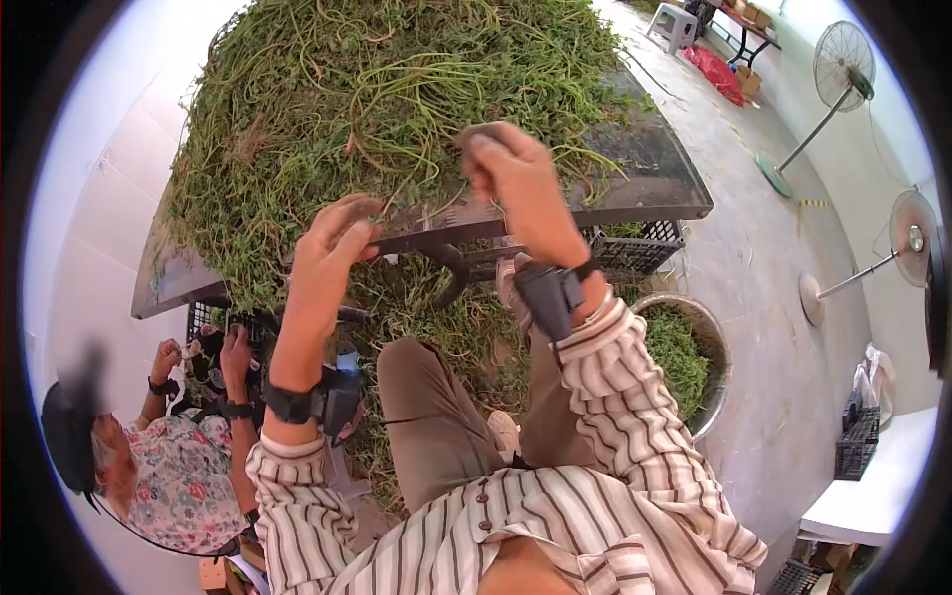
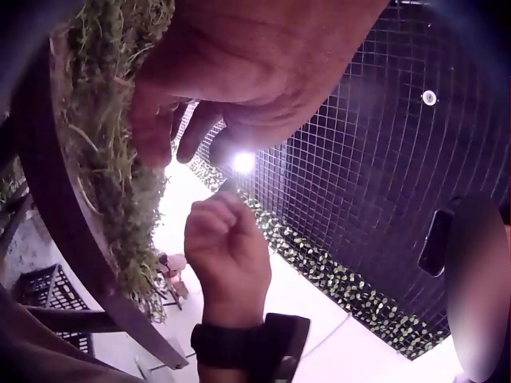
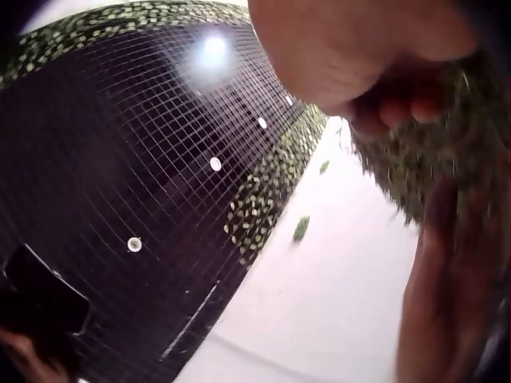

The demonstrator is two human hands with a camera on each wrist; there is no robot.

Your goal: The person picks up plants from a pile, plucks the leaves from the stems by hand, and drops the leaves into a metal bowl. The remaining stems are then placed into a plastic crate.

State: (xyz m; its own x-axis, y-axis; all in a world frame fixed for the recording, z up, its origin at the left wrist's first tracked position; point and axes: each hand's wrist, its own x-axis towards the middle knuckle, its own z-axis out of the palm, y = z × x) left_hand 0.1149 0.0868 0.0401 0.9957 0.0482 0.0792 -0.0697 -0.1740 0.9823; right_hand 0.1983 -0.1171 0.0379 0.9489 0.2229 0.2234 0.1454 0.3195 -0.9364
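A big heap of green leafy stems [image 1: 397, 99] covers a dark table [image 1: 654, 164]. My left hand [image 1: 327, 248] hovers at the table's near edge, fingers loosely bent, with a gap to the thumb and nothing visible between them. To its right, my right hand [image 1: 521, 183] is raised over the near side of the heap. Its fingers are curled, and no held stem shows. The left wrist view has my left hand [image 2: 255, 72] above and my curled right hand [image 2: 227, 251] below. In the right wrist view, my right hand [image 3: 359, 48] hides its own fingertips partly.
Black crates [image 1: 640, 248] stand under the table. A round tub [image 1: 727, 367] of greens is by my right knee, with more stems on the floor. Another person [image 1: 178, 486] in a flowered top sits at the left. Fans [image 1: 843, 69] stand at the right.
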